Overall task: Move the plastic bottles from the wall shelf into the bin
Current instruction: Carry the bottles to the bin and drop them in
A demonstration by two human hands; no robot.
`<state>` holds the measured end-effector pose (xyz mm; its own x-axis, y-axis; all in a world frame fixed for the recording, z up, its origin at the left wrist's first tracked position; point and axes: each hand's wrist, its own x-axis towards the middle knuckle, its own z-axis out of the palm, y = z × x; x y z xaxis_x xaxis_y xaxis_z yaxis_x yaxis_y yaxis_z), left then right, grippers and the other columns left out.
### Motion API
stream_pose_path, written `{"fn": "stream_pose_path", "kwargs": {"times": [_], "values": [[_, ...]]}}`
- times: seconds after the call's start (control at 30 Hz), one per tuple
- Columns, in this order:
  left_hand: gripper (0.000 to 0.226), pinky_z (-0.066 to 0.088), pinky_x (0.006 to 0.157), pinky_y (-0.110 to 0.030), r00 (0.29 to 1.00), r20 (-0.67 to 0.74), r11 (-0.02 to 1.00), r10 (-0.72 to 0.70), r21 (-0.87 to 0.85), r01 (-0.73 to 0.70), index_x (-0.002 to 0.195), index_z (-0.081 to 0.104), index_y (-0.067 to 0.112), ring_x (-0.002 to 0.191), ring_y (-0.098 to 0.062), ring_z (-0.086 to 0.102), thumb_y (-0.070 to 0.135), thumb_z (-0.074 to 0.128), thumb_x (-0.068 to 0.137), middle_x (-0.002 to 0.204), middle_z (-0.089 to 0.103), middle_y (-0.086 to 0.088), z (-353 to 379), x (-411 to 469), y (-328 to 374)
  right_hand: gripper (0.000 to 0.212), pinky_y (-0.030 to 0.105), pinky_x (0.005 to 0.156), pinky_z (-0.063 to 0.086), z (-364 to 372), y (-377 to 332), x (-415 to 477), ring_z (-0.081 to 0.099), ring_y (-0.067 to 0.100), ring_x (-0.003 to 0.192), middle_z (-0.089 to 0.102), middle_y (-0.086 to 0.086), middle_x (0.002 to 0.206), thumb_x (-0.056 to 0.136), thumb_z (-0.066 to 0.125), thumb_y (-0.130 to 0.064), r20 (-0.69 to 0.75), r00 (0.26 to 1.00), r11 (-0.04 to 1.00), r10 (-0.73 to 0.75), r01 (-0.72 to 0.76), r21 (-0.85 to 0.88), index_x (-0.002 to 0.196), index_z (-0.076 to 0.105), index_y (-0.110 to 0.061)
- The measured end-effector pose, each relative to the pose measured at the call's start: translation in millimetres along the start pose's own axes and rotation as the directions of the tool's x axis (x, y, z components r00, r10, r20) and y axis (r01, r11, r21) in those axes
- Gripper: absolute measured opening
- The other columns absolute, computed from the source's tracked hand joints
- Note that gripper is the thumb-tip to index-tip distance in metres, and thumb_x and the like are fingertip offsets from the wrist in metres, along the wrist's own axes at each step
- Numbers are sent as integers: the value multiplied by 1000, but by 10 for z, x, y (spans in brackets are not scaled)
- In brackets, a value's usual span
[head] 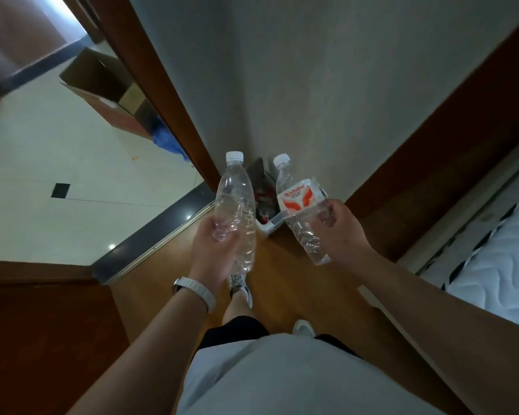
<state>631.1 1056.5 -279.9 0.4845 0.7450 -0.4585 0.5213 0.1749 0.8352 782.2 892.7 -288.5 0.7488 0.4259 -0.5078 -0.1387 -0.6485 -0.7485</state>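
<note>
My left hand (215, 244) grips a clear, unlabelled plastic bottle (235, 202) with a white cap, held upright. In my right hand (339, 226) is a second clear bottle (300, 211) with a white cap and a loose white-and-orange label, tilted to the left. Both bottles hang above a small white bin (268, 227) that stands on the floor in the wall corner, with dark and red rubbish inside it. The bottles partly hide the bin. No wall shelf is in view.
A brown door frame (162, 94) runs along the left, opening onto a pale tiled floor with an open cardboard box (108, 91) and a blue bag (168, 139). To the right lies a mattress (498, 259) on a bed frame. My feet stand on wooden floor.
</note>
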Motion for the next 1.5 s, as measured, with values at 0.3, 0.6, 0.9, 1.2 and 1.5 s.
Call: {"fn": "stream_pose_path", "kwargs": {"times": [0.3, 0.6, 0.9, 1.2, 1.5], "values": [[21, 57, 57, -28, 986, 103, 988, -133, 94, 123, 98, 52, 18, 71, -14, 66, 12, 68, 86, 95, 63, -1, -298, 1695, -233, 32, 30, 68, 57, 793, -403, 1166, 63, 12, 96, 61, -8, 116, 94, 59, -33, -124, 978, 974, 171, -186, -131, 123, 47, -32], [25, 46, 47, -9, 963, 222, 968, -153, 229, 101, 110, 49, 19, 65, 10, 59, 21, 65, 91, 93, 59, 10, 238, 2805, -737, 32, 40, 68, 62, 1386, 5, 2233, 67, 15, 90, 62, -6, 113, 92, 61, -30, -160, 939, 948, 303, -314, -47, 121, 47, -33], [24, 49, 63, -13, 972, 228, 971, -60, 240, 3, 101, 51, 22, 78, 4, 59, 22, 70, 86, 84, 60, 14, 1404, 3583, -2018, 22, 7, 43, 36, 1975, 1276, 3421, 55, -5, 59, 56, -10, 81, 86, 64, -19, -204, 945, 961, 256, -271, -49, 100, 47, -23], [42, 42, 65, -11, 972, 210, 896, 101, 406, -181, 127, 48, 21, 82, -6, 58, 24, 64, 88, 98, 60, 11, 2014, 4246, -3076, 48, 3, 66, 42, 2769, 2128, 4203, 56, -13, 75, 53, -25, 86, 79, 76, -24, -271, 961, 998, 63, -64, 3, 109, 40, -36], [70, 53, 80, -19, 954, 261, 899, 147, 366, -239, 141, 36, 16, 108, -15, 60, 23, 74, 82, 127, 55, -2, 1943, 4403, -3104, 61, 30, 93, 53, 2889, 2252, 4430, 60, 2, 108, 63, -12, 118, 74, 72, -35, -150, 985, 996, 88, -81, 48, 130, 46, -30]]}}
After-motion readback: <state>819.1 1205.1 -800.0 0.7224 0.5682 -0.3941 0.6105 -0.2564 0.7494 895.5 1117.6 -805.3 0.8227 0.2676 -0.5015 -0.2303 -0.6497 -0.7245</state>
